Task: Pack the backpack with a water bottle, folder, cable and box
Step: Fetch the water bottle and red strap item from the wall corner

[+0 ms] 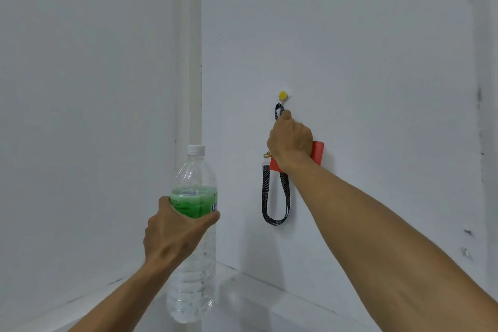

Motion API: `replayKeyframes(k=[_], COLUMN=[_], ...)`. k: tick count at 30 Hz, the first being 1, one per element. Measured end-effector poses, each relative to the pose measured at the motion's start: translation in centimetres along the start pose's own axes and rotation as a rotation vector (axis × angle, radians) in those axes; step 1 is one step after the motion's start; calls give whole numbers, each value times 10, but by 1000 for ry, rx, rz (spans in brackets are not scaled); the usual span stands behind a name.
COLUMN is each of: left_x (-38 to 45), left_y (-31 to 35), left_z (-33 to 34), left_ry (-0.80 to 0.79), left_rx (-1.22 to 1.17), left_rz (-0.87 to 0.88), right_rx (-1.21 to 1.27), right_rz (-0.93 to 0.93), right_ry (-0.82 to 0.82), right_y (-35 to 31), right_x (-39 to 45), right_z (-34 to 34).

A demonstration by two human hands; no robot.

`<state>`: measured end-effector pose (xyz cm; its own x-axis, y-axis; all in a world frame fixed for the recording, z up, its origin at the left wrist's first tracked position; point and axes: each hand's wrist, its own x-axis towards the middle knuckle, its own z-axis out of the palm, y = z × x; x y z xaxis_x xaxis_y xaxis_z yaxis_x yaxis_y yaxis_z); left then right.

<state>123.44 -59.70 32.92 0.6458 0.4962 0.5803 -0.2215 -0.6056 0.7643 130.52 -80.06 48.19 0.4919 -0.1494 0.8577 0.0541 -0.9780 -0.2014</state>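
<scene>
The right hand (290, 140) is closed around the upper part of a black-and-white striped fabric strap (275, 197), just below the small yellow wall hook (283, 95). A red flat thing (317, 153) shows behind the hand; what it is cannot be told. To free the strap cleanly, lift the loop up and off the hook rather than tugging downward. That arm reaches forward, nearly straight. The left hand (172, 226), lower and to the left, is wrapped around a clear plastic water bottle with a green label (194, 224), held upright. No backpack is in view.
</scene>
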Motion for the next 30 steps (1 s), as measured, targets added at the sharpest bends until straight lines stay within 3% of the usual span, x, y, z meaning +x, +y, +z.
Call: replayKeyframes(k=[6,11,21,30], left_x=[9,7,-42,-158], left_y=[-9,-11,-23,-47], left_z=[-4,-14,-82,-217], left_ry=[9,5,79,287], left_rx=[4,-6,19,146], left_rz=[8,-1,-83,-210], right_rx=[112,196,675,1053], right_rz=[14,-89,-94,-179], right_ry=[74,193,-57,-307], right_y=[0,-7,-49,-127], right_x=[10,5,-114,-285], right_z=[-4,-5,14,-24])
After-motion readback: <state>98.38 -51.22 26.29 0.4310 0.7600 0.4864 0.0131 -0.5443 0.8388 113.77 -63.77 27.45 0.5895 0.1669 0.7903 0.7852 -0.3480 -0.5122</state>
